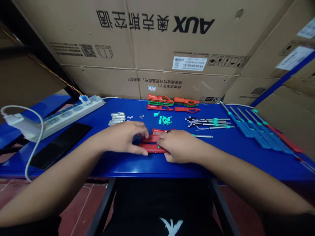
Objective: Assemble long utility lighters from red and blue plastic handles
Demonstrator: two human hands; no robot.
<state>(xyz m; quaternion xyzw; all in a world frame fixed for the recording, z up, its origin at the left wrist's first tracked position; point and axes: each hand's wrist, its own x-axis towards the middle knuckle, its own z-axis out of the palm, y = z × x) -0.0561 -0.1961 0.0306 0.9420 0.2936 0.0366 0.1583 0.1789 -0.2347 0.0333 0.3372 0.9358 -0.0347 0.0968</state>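
Observation:
Both my hands meet at the front middle of a blue table (118, 165). My left hand (124, 137) curls its fingers over the left end of a red plastic handle shell (153, 148) lying flat. My right hand (180, 146) pinches the same shell's right end, fingers closed. A second red shell (159, 131) lies just behind, touching my fingers. A thin metal rod (203, 136) sticks out to the right of my right hand.
Behind lie stacked orange, green and red shells (172, 101), small teal clips (165, 120), metal pieces (117, 118), wired rods (209, 124) and assembled blue-handled tools (256, 131). A white power strip (61, 116) and a black phone (60, 144) sit at the left. Cardboard boxes (157, 49) wall the back.

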